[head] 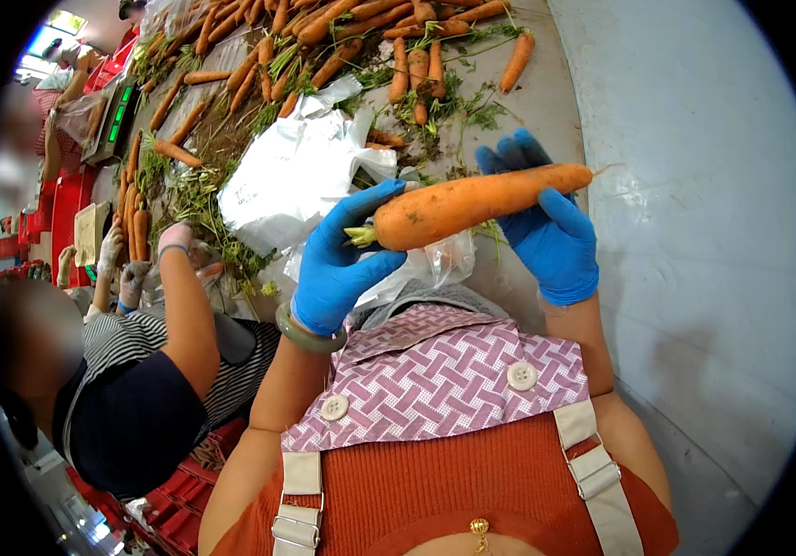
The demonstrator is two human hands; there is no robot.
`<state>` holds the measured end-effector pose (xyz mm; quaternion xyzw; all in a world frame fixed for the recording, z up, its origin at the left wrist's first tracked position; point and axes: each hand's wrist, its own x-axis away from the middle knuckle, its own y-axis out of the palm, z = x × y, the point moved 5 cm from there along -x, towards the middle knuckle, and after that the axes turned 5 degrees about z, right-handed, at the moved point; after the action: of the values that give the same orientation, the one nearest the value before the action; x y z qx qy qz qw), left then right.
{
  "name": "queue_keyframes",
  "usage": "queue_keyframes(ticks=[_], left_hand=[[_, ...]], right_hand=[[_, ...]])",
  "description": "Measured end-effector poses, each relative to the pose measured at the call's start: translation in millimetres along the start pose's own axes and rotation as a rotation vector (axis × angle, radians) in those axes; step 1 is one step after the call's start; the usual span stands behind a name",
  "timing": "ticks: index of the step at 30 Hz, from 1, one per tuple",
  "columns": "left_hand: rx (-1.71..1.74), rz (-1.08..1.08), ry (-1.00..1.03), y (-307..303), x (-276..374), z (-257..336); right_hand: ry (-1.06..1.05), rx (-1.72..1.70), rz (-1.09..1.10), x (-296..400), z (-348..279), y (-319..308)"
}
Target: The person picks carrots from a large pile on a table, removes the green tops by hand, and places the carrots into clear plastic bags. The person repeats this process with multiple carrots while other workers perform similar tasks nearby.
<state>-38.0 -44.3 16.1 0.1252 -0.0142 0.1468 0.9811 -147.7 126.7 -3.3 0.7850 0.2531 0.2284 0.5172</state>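
A large orange carrot with a trimmed green stem stub spans the space between both blue-gloved hands, above the near edge of the table. My left hand grips its thick stem end between thumb and fingers. Around the thinner tip, my right hand has its thumb in front and its fingers behind the carrot. Beyond the left hand lies a pile of white plastic bags. A clear plastic bag is partly visible below the carrot.
Many carrots with leafy tops cover the far table. Cut greens and soil lie at left, near a scale with a green display. A co-worker stands close on the left, gloved hands at more carrots. A pale wall borders the right side.
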Motion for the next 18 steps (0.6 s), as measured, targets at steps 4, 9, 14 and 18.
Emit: queue_keyframes(ticks=[4, 9, 14, 18], left_hand=[[-0.080, 0.239, 0.012, -38.3, -10.7, -6.0], [-0.439, 0.349, -0.031, -98.6, 0.0, -26.8], [-0.603, 0.375, -0.118, -78.0, 8.0, -55.7], [-0.904, 0.349, 0.127, -63.5, -3.0, -49.6]], right_hand=[[-0.136, 0.415, 0.175, -7.1, -3.9, -11.1], [-0.260, 0.674, 0.159, -6.1, -21.8, -5.2], [-0.147, 0.777, -0.032, -5.1, 19.4, 22.4], [-0.042, 0.763, -0.035, -14.4, 47.4, 4.6]])
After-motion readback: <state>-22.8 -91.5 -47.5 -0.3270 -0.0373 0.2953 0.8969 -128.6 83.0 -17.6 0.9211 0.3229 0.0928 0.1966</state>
